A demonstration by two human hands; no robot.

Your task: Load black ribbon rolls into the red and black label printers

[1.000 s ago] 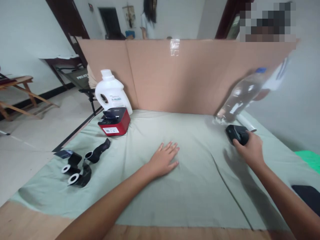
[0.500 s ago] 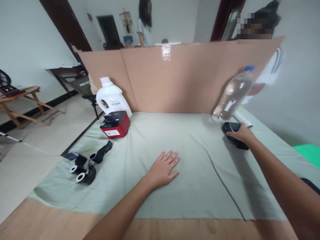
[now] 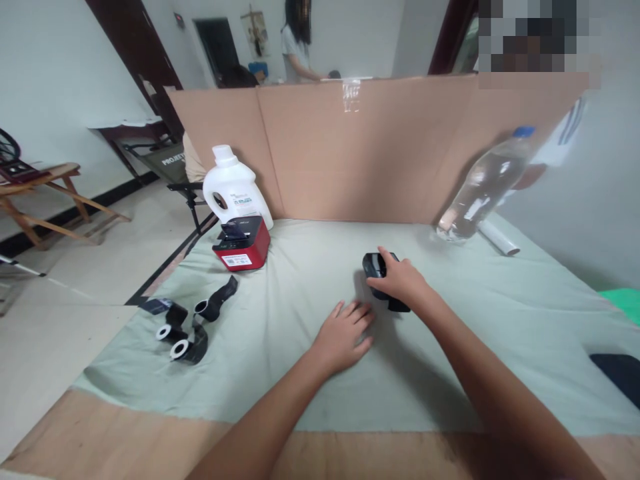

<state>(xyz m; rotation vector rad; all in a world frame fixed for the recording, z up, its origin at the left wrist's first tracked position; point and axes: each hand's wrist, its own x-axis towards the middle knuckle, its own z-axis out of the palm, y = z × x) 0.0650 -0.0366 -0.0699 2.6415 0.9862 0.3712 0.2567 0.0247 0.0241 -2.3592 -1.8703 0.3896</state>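
Observation:
My right hand (image 3: 400, 280) grips a small black boxy device (image 3: 375, 265) from above, over the middle of the green cloth. Its underside is hard to see, so I cannot tell whether it touches the cloth. My left hand (image 3: 345, 337) lies palm down with fingers spread, just left of and nearer than the device, holding nothing. Off to the left is a red and black device (image 3: 245, 253) with a dark strip sticking up from its top. Closer on that side, several rolls of black film (image 3: 183, 350) lie partly unwound.
A white jug (image 3: 235, 183) stands behind the red device. A cardboard panel (image 3: 350, 160) runs along the back. At the back right, a clear bottle with a blue cap (image 3: 483, 187) leans beside a pale tube (image 3: 500, 239). A dark flat object (image 3: 617, 373) lies at the right edge.
My right hand has carried the black device from the right side, near the bottle, leftward to the middle. My left hand stays flat on the cloth. The view has shifted a little.

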